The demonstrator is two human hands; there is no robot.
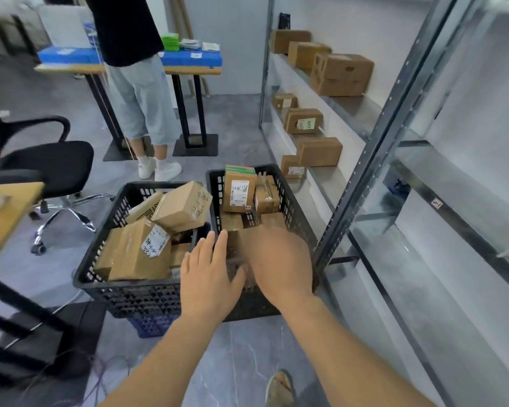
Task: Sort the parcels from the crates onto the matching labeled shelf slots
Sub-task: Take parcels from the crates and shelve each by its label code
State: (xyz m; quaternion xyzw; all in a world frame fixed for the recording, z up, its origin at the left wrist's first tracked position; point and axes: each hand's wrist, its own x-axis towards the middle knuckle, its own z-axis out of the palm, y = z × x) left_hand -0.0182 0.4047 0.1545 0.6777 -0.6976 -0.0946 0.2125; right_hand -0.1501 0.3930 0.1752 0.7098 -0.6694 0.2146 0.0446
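Now | left hand [209, 274] spread flat | right hand [279, 259] blurred, grip unclear | over right crate [294, 207]

Upright parcel [239, 191] in right crate [291, 207]: white label, handwritten digits, maybe "5031705", uncertain. Small tag [437, 204] on shelf rail: "1". Other labels not legible.

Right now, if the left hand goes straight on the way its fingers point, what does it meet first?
Probably the rim between the two crates: the left hand points up and away over it. Depth is unclear.
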